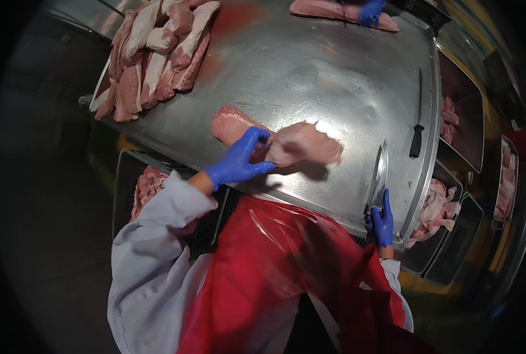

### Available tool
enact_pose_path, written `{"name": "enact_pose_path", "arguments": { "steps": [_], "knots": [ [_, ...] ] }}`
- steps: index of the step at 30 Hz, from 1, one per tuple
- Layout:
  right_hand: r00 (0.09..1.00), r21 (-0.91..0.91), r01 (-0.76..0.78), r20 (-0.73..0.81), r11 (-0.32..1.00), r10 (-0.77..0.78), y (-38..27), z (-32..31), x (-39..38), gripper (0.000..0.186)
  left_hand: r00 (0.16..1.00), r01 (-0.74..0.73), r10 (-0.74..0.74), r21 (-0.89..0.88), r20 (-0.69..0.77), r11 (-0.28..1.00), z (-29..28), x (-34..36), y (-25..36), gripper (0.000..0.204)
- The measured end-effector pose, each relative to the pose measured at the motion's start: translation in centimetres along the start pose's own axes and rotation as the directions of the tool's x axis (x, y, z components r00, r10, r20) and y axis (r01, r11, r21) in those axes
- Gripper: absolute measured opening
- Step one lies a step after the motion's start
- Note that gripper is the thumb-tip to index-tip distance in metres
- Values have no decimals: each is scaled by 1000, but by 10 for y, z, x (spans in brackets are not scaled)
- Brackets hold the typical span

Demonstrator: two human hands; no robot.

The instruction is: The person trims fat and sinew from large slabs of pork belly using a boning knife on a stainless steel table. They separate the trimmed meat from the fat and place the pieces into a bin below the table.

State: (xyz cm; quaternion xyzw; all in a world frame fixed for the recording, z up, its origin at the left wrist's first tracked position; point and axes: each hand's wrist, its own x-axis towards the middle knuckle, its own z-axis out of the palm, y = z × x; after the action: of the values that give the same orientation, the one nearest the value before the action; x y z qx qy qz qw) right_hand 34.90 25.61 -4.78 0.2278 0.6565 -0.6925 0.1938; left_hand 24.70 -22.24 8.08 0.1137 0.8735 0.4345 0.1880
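A pale pink slab of raw meat [301, 143] lies near the front edge of the steel table [310, 76]. My left hand [239, 160], in a blue glove, grips the meat's left part and lifts a flap of it. My right hand [382, 221], also blue-gloved, holds a broad knife [379, 176] by the handle at the table's front right corner, blade pointing away from me and off the meat. A red apron and white sleeves fill the lower picture.
Several raw meat cuts [153, 56] are piled at the table's far left. A sharpening steel [417, 118] with a black handle lies at the right edge. Another person's blue-gloved hand [369, 10] rests on meat at the far side. Bins of trimmings [437, 206] stand right; another [148, 186] sits left.
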Motion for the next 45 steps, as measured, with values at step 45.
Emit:
{"name": "enact_pose_path", "arguments": {
  "steps": [45],
  "knots": [
    [935, -95, 199, -280, 975, -218, -96, 60, 208, 83, 987, -70, 136, 545, -81, 835, 158, 339, 13, 97]
  ]
}}
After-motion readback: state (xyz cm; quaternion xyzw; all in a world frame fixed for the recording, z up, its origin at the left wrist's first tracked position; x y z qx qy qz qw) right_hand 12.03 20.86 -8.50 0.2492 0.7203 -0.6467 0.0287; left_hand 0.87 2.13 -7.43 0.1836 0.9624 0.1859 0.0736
